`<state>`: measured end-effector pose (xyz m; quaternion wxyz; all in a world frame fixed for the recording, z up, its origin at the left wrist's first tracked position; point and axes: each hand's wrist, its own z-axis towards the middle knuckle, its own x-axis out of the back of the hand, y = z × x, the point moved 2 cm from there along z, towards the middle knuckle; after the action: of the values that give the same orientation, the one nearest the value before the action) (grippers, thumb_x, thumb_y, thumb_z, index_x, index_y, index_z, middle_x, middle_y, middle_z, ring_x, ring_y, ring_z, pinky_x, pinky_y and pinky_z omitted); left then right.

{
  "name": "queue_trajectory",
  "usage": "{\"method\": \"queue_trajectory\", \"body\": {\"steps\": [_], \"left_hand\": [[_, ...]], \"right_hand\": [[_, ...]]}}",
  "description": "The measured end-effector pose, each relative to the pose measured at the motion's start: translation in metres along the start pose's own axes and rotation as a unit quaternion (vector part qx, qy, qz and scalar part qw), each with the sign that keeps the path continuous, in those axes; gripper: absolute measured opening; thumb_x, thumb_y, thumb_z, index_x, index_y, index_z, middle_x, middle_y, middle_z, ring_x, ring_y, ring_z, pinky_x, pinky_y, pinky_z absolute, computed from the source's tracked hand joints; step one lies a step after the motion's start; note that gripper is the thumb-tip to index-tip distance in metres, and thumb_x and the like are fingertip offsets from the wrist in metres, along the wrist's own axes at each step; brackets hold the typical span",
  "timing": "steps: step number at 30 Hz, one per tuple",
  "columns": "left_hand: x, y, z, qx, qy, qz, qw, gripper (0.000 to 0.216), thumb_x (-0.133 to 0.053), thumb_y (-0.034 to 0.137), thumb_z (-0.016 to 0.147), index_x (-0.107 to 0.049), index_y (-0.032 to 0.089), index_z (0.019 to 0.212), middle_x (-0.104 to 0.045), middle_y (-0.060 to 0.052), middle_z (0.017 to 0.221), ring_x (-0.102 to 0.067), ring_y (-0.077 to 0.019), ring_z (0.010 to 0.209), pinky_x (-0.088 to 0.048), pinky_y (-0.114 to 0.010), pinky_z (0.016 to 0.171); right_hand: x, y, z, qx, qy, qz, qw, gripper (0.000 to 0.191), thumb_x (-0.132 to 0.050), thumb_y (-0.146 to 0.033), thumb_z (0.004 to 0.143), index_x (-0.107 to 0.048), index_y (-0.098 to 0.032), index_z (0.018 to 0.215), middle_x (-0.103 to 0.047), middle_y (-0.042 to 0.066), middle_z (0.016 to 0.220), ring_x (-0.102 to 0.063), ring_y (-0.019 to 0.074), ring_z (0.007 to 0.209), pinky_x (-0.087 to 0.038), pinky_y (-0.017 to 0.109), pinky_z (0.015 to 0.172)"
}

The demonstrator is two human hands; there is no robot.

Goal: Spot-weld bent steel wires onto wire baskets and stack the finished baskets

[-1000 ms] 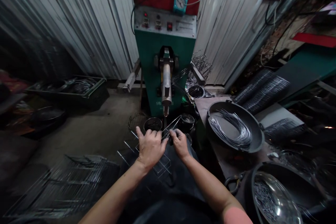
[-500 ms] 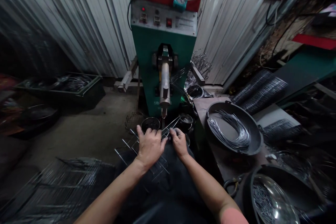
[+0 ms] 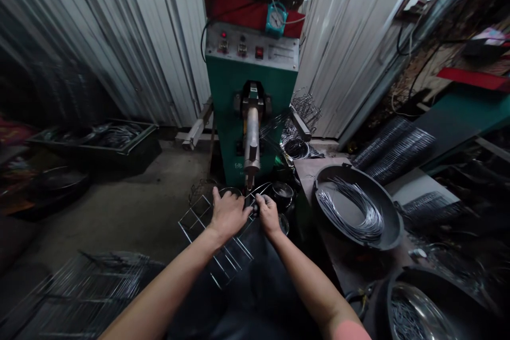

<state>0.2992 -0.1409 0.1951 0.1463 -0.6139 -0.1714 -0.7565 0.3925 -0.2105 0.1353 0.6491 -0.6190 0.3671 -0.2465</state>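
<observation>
Wire rack [image 3: 225, 260], long axis toward you, lies under your left hand [image 3: 228, 216], nearer than your right hand [image 3: 269, 218]; both hands' fingers [image 3: 218, 197] clench it.

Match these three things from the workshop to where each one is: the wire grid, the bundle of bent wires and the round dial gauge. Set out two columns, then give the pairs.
Things:
1. wire grid
2. bundle of bent wires
3. round dial gauge

Places:
A. above the control panel of the green welding machine
B. lying in a black round pan
C. held in the left hand and right hand

Pairs: 1-C, 2-B, 3-A
</observation>
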Motion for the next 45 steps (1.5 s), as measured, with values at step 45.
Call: {"method": "queue_trajectory", "body": {"steps": [45], "left_hand": [[-0.008,-0.055,-0.111,0.087,0.23,-0.182,0.952,0.062,-0.052,0.044,0.079,-0.034,0.02,0.133,-0.048,-0.016,0.127,-0.041,-0.0297,0.121,-0.019,-0.056,0.104]], "right_hand": [[0.017,0.002,-0.098,-0.032,-0.174,-0.077,0.981,0.033,-0.053,-0.049,0.076,-0.067,-0.02,0.082,-0.064,0.003,0.079,-0.057,0.0193,0.078,-0.046,0.029,0.072]]}}
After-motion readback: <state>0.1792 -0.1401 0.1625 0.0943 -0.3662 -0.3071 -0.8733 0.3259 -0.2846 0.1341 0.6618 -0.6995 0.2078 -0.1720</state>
